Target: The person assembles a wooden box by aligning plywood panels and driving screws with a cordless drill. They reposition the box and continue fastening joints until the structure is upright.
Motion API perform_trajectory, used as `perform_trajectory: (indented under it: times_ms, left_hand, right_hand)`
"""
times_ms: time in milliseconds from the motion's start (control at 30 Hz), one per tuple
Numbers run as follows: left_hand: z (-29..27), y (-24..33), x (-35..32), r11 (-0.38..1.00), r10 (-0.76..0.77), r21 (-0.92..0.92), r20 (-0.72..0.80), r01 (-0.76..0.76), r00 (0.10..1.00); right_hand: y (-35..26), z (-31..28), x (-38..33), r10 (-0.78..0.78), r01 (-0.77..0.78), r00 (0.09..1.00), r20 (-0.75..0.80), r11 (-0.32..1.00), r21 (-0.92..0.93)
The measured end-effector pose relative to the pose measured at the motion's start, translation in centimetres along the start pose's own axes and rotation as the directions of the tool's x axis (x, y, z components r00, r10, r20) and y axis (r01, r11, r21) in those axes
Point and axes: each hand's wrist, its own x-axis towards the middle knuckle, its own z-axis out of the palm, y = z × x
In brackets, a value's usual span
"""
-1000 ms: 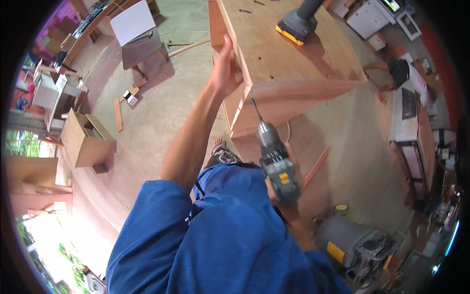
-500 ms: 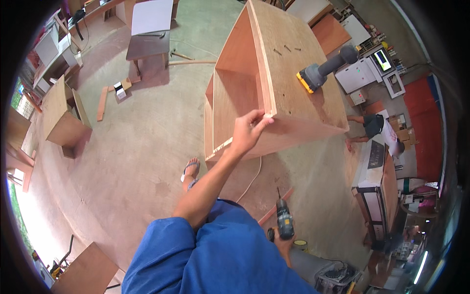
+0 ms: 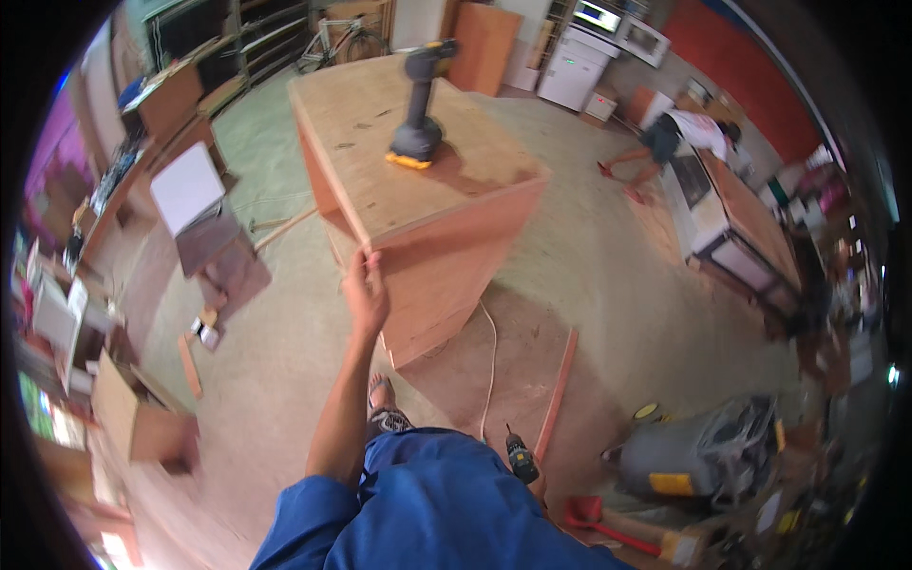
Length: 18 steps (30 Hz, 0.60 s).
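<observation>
Sits head-mounted, as the left one of a side-by-side pair. Looks down past the blue shirt [image 3: 427, 499] and forward over the floor [image 3: 617, 275]. Faces the wooden cabinet [image 3: 489, 138] from above, close to its near corner, and spans its top from edge to edge. Reaches well beyond its far edge to a bicycle [image 3: 334, 42], curving straight lines toward a dark round border.

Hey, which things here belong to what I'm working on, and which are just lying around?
Likely in use:
plywood cabinet, left hand at its corner
power drill in right hand
cordless drill-driver standing on the cabinet

Probably just lying around:
reddish wood strip on the floor
grey machine at lower right
wooden box at left
</observation>
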Motion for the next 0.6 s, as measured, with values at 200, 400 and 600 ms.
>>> perform_trajectory:
  times_ms: [200, 400, 600]
  left_hand:
    - [-1.2, -1.5, 1.1, 0.925, -0.164, -0.306, 0.217, 0.226, 0.962]
    - [-5.8, -3.9, 6.1, 0.537, -0.188, -0.53, 0.683, 0.657, 0.705]
    - [-4.5, -8.8, 9.9, 0.514, 0.039, -0.529, 0.801, 0.676, 0.597]
  right_hand:
    - [3.2, 5.1, -5.0, 0.176, -0.178, 0.984, 0.027, 0.973, 0.148]
    - [5.3, 10.0, -9.7, 0.321, -0.307, 0.947, -0.01, 0.914, 0.266]
    - [7.8, 13.3, -12.2, 0.42, -0.412, 0.906, -0.044, 0.902, 0.129]
